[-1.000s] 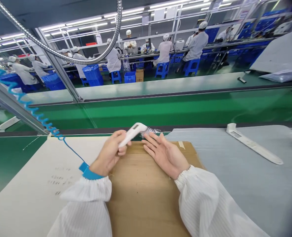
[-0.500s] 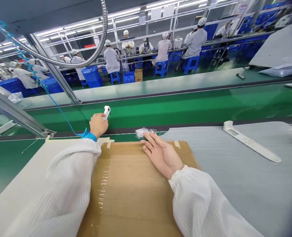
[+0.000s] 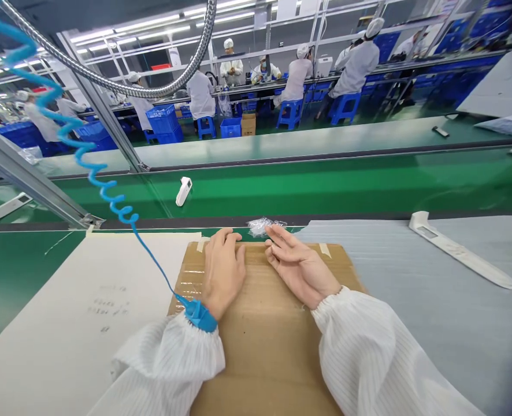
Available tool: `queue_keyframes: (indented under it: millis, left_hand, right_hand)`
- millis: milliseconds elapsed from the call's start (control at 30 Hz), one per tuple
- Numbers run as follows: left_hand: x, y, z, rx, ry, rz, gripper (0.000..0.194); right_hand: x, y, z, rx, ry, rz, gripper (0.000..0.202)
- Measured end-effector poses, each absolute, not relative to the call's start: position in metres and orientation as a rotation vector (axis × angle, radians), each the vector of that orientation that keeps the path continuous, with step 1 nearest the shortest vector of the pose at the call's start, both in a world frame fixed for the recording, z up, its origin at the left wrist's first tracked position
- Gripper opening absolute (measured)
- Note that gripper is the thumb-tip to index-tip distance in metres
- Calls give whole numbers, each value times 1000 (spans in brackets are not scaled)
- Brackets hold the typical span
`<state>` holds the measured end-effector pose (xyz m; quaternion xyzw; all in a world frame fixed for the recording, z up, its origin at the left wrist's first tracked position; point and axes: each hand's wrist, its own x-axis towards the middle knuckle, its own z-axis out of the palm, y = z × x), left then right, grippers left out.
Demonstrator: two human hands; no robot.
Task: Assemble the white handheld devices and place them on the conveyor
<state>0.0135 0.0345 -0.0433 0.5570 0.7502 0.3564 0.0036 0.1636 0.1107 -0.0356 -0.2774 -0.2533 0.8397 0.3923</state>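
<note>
A brown cardboard sheet (image 3: 264, 346) with tape at its corners lies in front of me. My left hand (image 3: 225, 270) rests on its upper left part, fingers extended and holding nothing, with a blue coiled-cord strap (image 3: 200, 315) around the wrist. Over the upper right part is my right hand (image 3: 301, 263), empty, fingers apart, its fingertips beside a small clump of clear plastic (image 3: 262, 226). On the green belt (image 3: 282, 188) past the sheet lies a small white device (image 3: 184, 192) with a dark display, touched by neither hand.
A long white device (image 3: 464, 251) lies on grey foam (image 3: 412, 323) at right. Another white device (image 3: 10, 206) is at far left. White paper (image 3: 65, 323) covers the left side. A metal post (image 3: 104, 110) and hose (image 3: 152, 91) stand above. People sit at benches beyond.
My left hand has let go of the small white device on the belt and come back to the cardboard. My right hand stays near the plastic. The view has shifted slightly.
</note>
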Motion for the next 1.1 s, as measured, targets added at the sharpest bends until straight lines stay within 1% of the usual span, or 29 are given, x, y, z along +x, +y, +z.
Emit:
queue_keyframes:
  millis: [333,600,900,1100]
  left_hand:
    - [-7,38,-44,1453,2448,1310,16]
    - [-8,38,-44,1489,2466,1318,15]
    - [-13,39,-43,1573,2470,1282,22]
    - [-10,39,-40,1526,2504,1230,27]
  right_hand:
    - [163,109,-32,-735,-684,2162,43]
    - [161,107,-26,-686,-628,2163,35]
    - [155,109,-26,-691,-601,2120,42]
    - [160,107,-26,-652,-672,2156,37]
